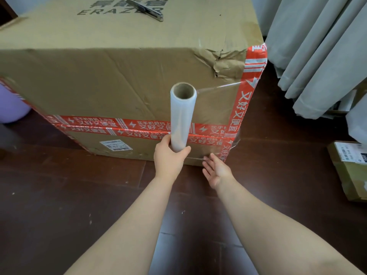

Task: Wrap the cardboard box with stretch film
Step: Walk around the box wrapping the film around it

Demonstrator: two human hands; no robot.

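A large brown cardboard box (95, 80) with red printed tape stands on the dark wooden floor. In front of its near face an upright roll of clear stretch film (181, 118) is held at its bottom end by my left hand (169, 157). A sheet of film (216, 108) runs from the roll to the right and around the box's right corner. My right hand (215, 169) is low beside the roll, fingers straight, fingertips near the film's lower edge at the box's foot; it holds nothing.
A metal utility knife (146, 9) lies on the box top. Grey curtains (317, 46) hang at the right. A smaller cardboard parcel (349, 171) lies on the floor at the right edge. A lilac object (10, 108) sits left of the box.
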